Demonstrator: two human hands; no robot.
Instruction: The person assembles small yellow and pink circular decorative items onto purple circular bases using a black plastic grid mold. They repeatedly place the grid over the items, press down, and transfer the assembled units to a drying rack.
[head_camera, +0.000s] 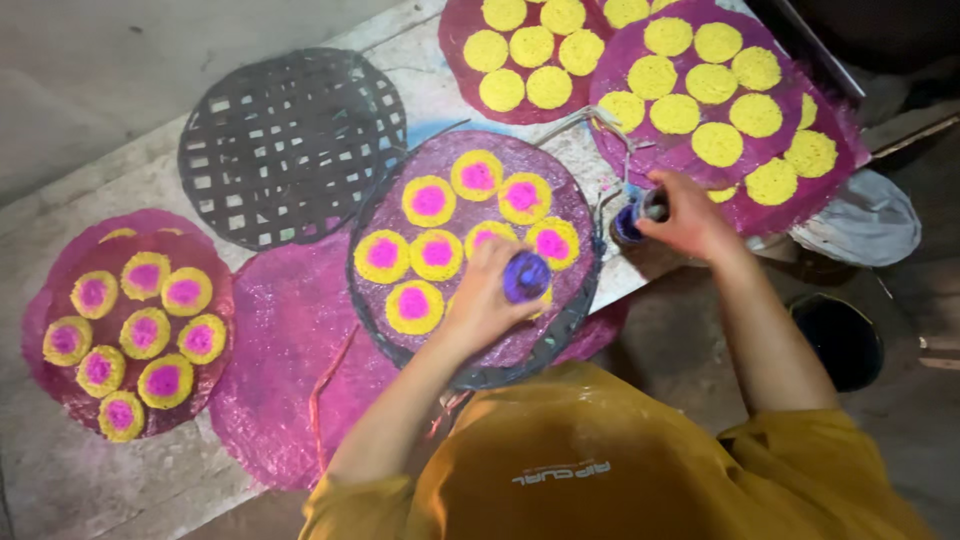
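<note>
Looking down from your head, you see at far left a round woven tray (40, 360) under a magenta-stained sheet, carrying about nine yellow noodle-like discs with pink centres (146, 333). Next to it a bare magenta sheet (290, 340) lies flat, and above that sits an empty dark lattice tray (290, 145). In the middle, a dark-rimmed tray (480, 372) holds more yellow discs with pink centres, and your left hand (487, 300) is closed around a small purple-capped bottle (526, 277) held directly over this tray's lower right part; the hand covers whatever disc lies beneath it, so you cannot count them all. Just off the tray's right edge, your right hand (690, 215) grips a second small dark bottle (632, 220) standing on the pale bench (120, 190); its contents are too blurred to make out. Above and to the right, two more magenta trays (790, 150) carry plain yellow discs (676, 113) without pink centres, both cut off by the top edge. A grey cloth bundle (865, 220) pokes out below the rightmost tray, and a dark round tub (840, 340) sits on the floor, partly hidden by your right forearm.
</note>
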